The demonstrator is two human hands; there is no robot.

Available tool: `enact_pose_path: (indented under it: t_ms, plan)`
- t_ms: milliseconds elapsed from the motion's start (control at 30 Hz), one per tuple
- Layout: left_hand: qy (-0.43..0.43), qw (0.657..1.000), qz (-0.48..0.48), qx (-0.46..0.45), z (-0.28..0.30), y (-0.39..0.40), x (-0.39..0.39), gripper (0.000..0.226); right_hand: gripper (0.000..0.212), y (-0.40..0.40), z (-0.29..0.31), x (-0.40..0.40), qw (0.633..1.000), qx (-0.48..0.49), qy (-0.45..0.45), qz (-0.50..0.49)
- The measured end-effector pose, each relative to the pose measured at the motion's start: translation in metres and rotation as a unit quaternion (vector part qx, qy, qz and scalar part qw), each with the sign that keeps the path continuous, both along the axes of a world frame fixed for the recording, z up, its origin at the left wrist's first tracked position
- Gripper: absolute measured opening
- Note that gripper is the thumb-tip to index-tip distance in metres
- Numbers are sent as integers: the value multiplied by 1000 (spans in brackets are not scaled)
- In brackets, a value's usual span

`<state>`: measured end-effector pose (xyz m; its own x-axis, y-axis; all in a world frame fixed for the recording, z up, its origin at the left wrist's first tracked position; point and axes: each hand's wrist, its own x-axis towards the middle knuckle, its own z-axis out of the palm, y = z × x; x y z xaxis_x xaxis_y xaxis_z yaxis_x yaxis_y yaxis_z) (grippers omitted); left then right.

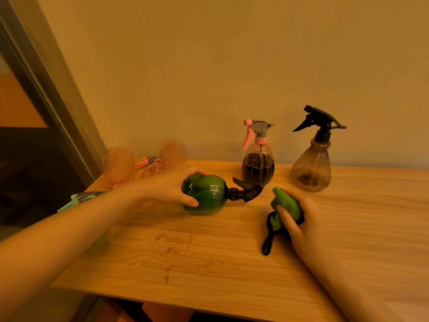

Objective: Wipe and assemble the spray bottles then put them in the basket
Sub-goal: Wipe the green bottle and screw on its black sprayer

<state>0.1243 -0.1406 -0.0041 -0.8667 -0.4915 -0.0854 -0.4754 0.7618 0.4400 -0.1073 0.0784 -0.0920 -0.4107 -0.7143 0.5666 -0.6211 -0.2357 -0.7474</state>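
Left hand: the left hand [171, 187] grips the round green ribbed plastic spray bottle [204, 194] by its base, fingers curled over the top, thumb underneath.
Green bottle: lies on its side at the wooden table [209, 263], black trigger head [246, 190] fitted and pointing right.
Right hand: the right hand [301, 224] clutches a bunched green microfibre cloth with black edging [286, 206], just right of the trigger head; a black loop [267, 246] trails onto the table.
Back row: a clear bottle of dark liquid with pink-and-grey trigger [257, 156] and a smoky cone-shaped bottle with black trigger [312, 159] stand upright near the wall.
Left corner: two pale pink bottle bodies [118, 166], blurred.
Table edge, left: a pale green object [83, 198], mostly hidden by the forearm; cannot tell what it is.
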Motion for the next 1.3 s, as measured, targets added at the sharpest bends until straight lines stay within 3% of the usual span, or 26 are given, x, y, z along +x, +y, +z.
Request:
enact_pose_path:
  t_ms: [200,400,467,633,800,967,1300]
  plan:
    - [-38,999,0,-31,3,-6,-2,70,40,0,0,0,1000,1,3,3]
    - [-26,999,-5,24,9,-7,-6,56,39,1,1,1,1000,-6,1,-2]
    - [-36,999,0,41,7,-5,-8,59,45,1,1,1,1000,-6,8,-6]
    - [-53,998,15,-29,1,-4,-10,80,46,1,0,1,1000,-7,13,-7]
    - [-43,998,4,-35,1,-8,-7,82,41,-1,-2,-3,999,-13,34,-19]
    - [-25,998,-15,61,11,-9,-6,63,40,-1,-2,-3,999,-7,40,-27]
    - [-36,989,-9,145,5,0,-10,71,46,-3,-5,-4,997,-11,20,-76]
